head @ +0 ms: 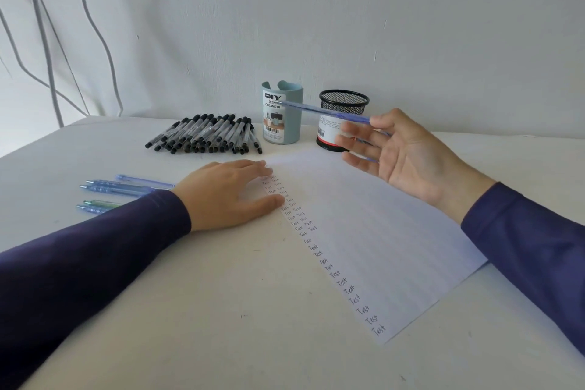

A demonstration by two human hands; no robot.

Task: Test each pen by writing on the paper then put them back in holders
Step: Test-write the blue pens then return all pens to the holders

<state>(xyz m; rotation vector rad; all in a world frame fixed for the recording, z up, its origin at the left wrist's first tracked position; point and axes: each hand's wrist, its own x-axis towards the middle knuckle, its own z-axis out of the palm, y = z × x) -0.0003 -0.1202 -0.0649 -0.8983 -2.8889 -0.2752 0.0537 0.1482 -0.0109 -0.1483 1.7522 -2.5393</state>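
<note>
My right hand: thumb loosely pinches translucent blue plastic pen, fingers splayed | risk: pen slips, missing black mesh holder near table's far edge.

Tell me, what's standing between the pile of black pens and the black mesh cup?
The pale blue desk organizer stands between the black pens and the mesh cup, as the head view shows.

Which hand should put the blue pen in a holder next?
Likely the right hand: it already holds the blue pen, raised close to the black mesh holder. The left hand lies flat on the paper, farther from the holder.
</note>
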